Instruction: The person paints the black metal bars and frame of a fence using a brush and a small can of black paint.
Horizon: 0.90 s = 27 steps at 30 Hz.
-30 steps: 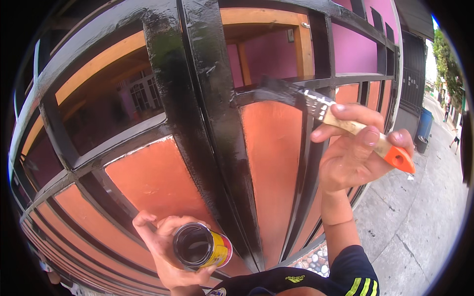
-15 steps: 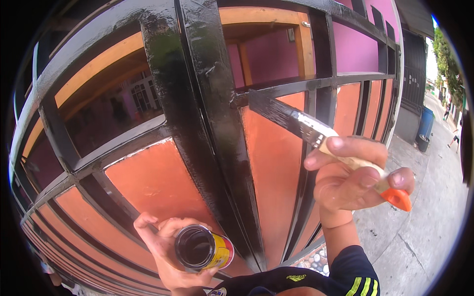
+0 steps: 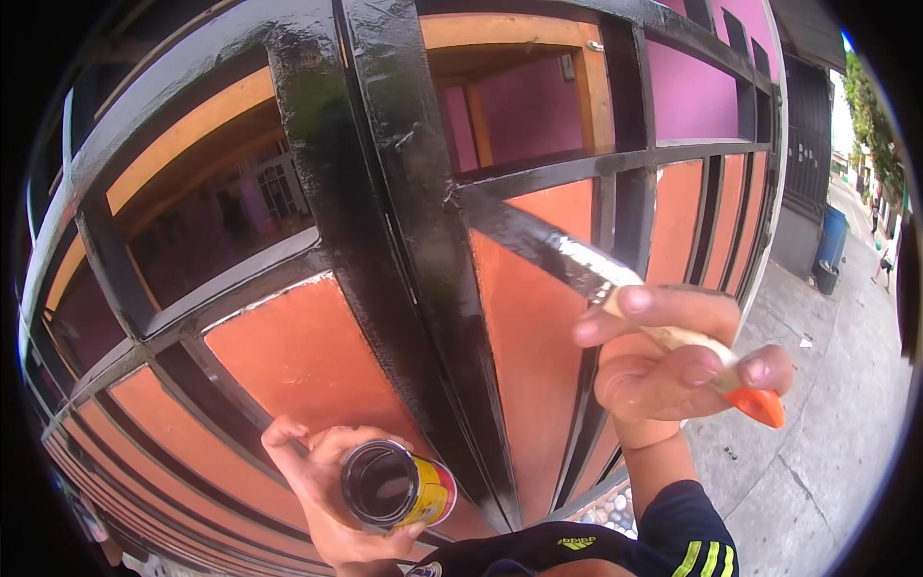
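My right hand (image 3: pixel 673 351) grips a paintbrush (image 3: pixel 558 252) by its pale handle, whose end is orange. Its dark, paint-coated bristles touch the gate's black frame, where the crossbar meets the thick upright (image 3: pixel 413 202). Below and to the left, my left hand (image 3: pixel 332 500) is wrapped round a small yellow and red paint can (image 3: pixel 435 492). The can's open mouth faces me, and dark paint shows inside. Glossy black bars frame the gate's orange panels (image 3: pixel 303 351); the black on the middle uprights shines.
Behind the upper openings are an orange-brown wooden frame (image 3: pixel 594 91) and a purple wall (image 3: pixel 692 96). At right runs a grey paved street (image 3: pixel 788 471), with a blue barrel (image 3: pixel 833 236) and two people farther off. Pebbles (image 3: pixel 611 510) lie at the gate's foot.
My right hand and the brush have shifted slightly left and down, with the bristles nearer the upright. My left hand keeps the can in nearly the same place.
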Tool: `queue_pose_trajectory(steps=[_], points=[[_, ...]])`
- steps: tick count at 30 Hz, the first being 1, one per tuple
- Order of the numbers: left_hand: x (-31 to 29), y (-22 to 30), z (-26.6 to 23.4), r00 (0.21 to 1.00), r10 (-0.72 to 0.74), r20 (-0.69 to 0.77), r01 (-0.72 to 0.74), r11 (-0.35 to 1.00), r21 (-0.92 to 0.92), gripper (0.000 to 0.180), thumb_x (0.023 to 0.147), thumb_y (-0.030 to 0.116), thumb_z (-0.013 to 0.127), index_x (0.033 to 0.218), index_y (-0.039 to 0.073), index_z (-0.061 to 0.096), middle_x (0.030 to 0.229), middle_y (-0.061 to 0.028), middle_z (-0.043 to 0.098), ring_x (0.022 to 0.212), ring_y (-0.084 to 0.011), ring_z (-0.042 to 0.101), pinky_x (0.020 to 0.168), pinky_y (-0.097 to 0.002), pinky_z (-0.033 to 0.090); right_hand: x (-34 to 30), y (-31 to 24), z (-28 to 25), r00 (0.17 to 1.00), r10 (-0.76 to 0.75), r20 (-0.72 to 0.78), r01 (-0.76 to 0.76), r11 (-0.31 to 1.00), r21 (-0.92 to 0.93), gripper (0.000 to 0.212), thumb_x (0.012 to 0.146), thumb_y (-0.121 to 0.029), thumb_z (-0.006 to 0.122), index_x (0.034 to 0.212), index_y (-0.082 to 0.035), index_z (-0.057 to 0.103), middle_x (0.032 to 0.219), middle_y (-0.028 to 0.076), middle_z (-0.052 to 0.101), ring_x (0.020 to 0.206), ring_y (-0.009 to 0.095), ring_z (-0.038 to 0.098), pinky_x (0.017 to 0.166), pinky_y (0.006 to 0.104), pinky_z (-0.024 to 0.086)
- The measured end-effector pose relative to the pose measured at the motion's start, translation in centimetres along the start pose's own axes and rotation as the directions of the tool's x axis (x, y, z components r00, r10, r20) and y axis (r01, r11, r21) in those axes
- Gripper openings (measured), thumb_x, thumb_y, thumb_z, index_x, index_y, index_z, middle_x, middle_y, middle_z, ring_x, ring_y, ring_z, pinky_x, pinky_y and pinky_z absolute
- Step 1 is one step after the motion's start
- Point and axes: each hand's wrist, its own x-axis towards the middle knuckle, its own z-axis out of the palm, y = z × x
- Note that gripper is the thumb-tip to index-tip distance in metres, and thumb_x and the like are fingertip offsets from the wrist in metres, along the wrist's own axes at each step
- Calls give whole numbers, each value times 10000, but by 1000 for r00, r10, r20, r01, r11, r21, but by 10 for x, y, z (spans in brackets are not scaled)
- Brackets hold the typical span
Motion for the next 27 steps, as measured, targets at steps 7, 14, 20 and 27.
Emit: queue_pose_trajectory(steps=[7,14,20,27], points=[[2,-1,1,1000,-13,-10,13,1000,-17,1045,474,126,886,1186,111,122,929,-188,643,831,-245,659,787,-320,540,0,2,3,1000,2,1,-2,1000,-15,214,1023,-134,361,1186,-238,270,979,258,631,585,230,669,580,343,615],[-1,5,2,999,-5,-37,5,1000,-7,1048,470,130,893,1184,116,127,933,-188,642,829,-247,662,782,-318,543,0,-10,7,1000,9,19,-10,999,35,234,1009,-90,381,1154,-240,275,978,272,627,618,247,684,589,362,623],[1,1,4,999,-13,-35,12,1000,-19,1056,464,128,897,1187,118,128,937,-192,639,833,-251,663,786,-325,549,-7,-20,0,978,31,206,-40,998,39,288,979,-32,414,1136,-239,290,983,283,620,653,270,695,595,365,626],[0,0,2,998,-4,-55,2,999,-35,1064,448,100,896,1190,121,133,938,-197,638,828,-257,667,785,-320,549,-11,-18,8,987,2,163,-17,996,87,274,972,-25,426,1135,-205,299,977,294,613,678,289,697,585,343,623]])
